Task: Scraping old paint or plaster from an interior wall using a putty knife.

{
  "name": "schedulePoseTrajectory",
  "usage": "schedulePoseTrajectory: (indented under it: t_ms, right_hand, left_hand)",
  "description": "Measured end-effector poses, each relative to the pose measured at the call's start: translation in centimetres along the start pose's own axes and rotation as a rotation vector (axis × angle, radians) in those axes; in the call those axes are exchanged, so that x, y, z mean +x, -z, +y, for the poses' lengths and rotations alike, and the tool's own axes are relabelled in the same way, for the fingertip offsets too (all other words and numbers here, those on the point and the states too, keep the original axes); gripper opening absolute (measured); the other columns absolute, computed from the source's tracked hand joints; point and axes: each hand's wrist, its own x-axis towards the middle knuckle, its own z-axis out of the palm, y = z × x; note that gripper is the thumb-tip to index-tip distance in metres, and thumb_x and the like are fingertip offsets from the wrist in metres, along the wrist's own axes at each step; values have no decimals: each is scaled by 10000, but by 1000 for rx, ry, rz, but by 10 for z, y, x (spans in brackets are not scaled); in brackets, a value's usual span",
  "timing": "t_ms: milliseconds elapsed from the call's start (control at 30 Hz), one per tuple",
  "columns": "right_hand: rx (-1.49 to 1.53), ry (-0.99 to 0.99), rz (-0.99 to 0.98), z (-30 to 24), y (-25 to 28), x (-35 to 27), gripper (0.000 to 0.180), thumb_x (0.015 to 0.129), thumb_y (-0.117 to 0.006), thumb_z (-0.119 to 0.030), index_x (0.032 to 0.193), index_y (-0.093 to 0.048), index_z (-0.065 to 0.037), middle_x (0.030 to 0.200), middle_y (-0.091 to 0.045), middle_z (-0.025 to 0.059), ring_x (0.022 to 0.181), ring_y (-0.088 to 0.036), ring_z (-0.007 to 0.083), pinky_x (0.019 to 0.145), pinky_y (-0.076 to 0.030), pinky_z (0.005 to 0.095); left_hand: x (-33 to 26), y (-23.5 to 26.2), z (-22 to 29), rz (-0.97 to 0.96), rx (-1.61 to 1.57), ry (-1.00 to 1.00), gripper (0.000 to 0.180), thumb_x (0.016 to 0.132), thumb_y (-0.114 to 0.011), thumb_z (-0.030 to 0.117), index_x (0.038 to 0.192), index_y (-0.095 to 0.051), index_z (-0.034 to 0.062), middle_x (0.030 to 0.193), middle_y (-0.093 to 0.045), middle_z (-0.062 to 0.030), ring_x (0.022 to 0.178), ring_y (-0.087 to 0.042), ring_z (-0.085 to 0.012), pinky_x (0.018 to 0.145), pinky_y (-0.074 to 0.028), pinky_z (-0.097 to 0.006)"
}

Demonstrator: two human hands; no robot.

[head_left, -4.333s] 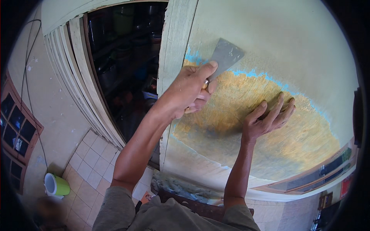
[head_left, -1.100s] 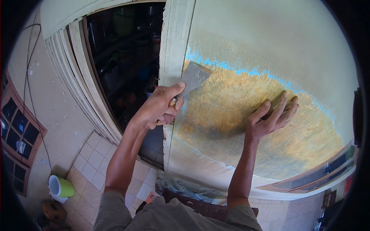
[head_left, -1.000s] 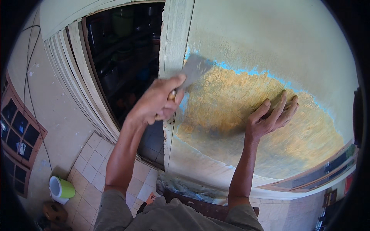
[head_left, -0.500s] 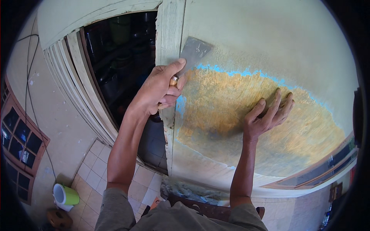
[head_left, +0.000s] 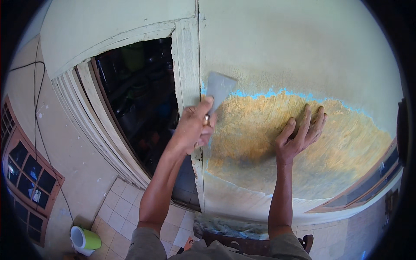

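Observation:
My left hand (head_left: 190, 130) is closed round the handle of a flat scraper (head_left: 221, 84), thumb pressed toward the blade. The wide grey blade points up over the wall, beside the upper left border of a scraped patch (head_left: 247, 130); whether its edge touches the wall I cannot tell. Bare ochre and grey surface shows in the patch. A jagged line of bright blue paint (head_left: 277, 92) runs along its top, below pale green painted wall (head_left: 277, 39). Fingers spread, my right hand (head_left: 299, 141) rests on the patch and holds nothing.
Left of the scraper is a chipped door frame (head_left: 187, 65) with a dark opening (head_left: 134, 95) beyond it. A dark bench (head_left: 242, 245) with a mottled sheet (head_left: 232, 227) stands below. A green bucket (head_left: 89, 238) and hanging cables (head_left: 37, 117) are at far left.
My left hand has drawn the scraper down the wall, closer to the blue line. The whole view has shifted a little. My right hand stays spread on the patch.

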Motion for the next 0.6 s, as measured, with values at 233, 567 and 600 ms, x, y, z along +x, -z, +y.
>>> schedulePoseTrajectory:
  t_ms: [233,567,600]
  right_hand:
    - [74,-3,23,-3,-3,-4,465,974,-586,-204,1410,-600,-42,1562,-427,238,1473,-329,461,1185,-253,568]
    - [334,-158,4,-38,28,0,452,948,-616,-105,1389,-592,-10,1474,-515,251,1394,-448,440,1133,-367,528]
    - [420,-172,-39,-43,31,-8,414,947,-614,-82,1351,-603,6,1406,-565,247,1300,-528,424,1075,-425,499]
  left_hand:
    - [-13,12,-38,-30,-52,46,612,1048,-522,516,594,-477,109,482,-358,42,356,-300,-65,327,-206,-253]
    - [-22,10,-52,-27,-41,87,622,1051,-512,528,597,-487,105,484,-358,37,362,-323,-73,336,-217,-275]
    - [-20,7,-49,-48,-47,69,615,1053,-510,528,616,-506,95,488,-368,33,361,-335,-76,335,-223,-274]
